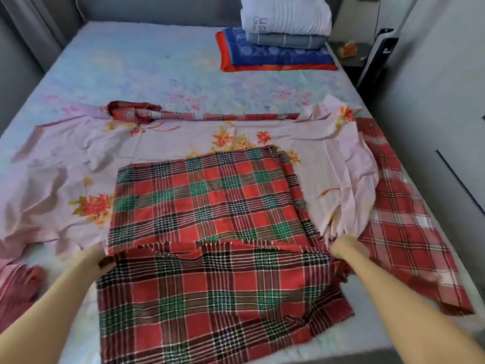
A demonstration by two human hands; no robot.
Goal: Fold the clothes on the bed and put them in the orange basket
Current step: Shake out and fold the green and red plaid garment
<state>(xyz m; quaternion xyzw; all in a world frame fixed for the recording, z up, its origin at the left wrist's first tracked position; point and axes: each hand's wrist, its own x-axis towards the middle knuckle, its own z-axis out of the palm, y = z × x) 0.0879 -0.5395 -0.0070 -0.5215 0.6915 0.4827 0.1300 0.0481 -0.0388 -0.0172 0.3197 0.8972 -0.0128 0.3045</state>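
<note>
Left hand (pixel 101 260) and right hand (pixel 342 249) each pinch a side of the red-and-green plaid cloth (pixel 210 206) right at its fringed fold line, holding the layers square, I'd say, for the next fold. It lies over a pink floral sheet (pixel 65 153) on the bed (pixel 131 61). Orange basket: nowhere in sight.
</note>
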